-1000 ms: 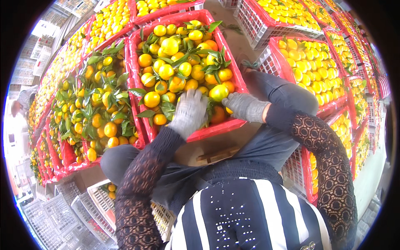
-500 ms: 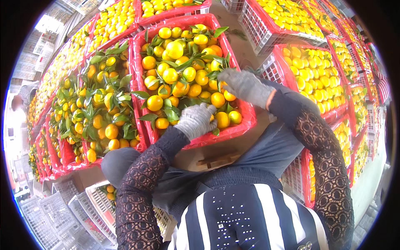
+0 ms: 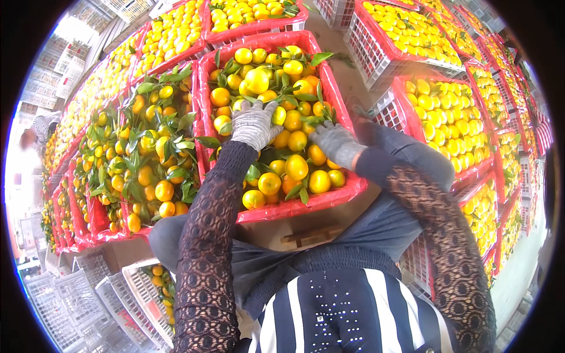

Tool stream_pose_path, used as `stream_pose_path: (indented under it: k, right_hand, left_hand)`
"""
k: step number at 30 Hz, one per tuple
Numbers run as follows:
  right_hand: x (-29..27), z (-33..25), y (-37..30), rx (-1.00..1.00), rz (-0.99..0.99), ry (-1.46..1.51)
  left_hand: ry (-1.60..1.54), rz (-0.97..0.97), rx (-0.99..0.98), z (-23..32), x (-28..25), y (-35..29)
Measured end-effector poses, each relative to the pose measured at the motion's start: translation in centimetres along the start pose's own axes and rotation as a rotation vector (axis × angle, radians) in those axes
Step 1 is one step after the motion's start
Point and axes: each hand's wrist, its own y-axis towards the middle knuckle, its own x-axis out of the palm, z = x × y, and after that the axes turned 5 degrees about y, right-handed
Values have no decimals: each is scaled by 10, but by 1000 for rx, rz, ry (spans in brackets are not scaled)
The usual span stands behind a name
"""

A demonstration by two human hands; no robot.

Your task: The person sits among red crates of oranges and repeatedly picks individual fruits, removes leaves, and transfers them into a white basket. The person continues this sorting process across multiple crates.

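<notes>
Red-lined crates hemmed you in: a leafy mandarin crate (image 3: 198, 126) sat against the left of your middle crate (image 3: 300, 207), a fruit-filled crate (image 3: 259, 36) lay beyond its far side, and a lattice-walled crate (image 3: 389, 112) stood right, past your bent right knee (image 3: 434, 150). Round, glossy mandarins (image 3: 296, 167) filled the middle crate's crinkled plastic. Your left hand (image 3: 254, 125), in ribbed grey knit, spread over them; your gloved right hand (image 3: 337, 144) curled at the right side, whether pinching I couldn't tell.
</notes>
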Motion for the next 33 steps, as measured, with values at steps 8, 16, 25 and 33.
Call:
stream_pose_path:
  k: [8,16,25,33]
  right_hand:
    - [0,0,13,-112,-372,-123]
    - [-57,45,104,-44,288,44]
    - [-6,51,89,188,-115,235]
    - [-38,86,87,655,-154,1582]
  left_hand:
    - [125,27,285,11,5,-19]
    - [208,-287,416,24,28,3]
    - [-15,-322,509,-27,-3,48]
    - [-342,270,-67,-81,22,126]
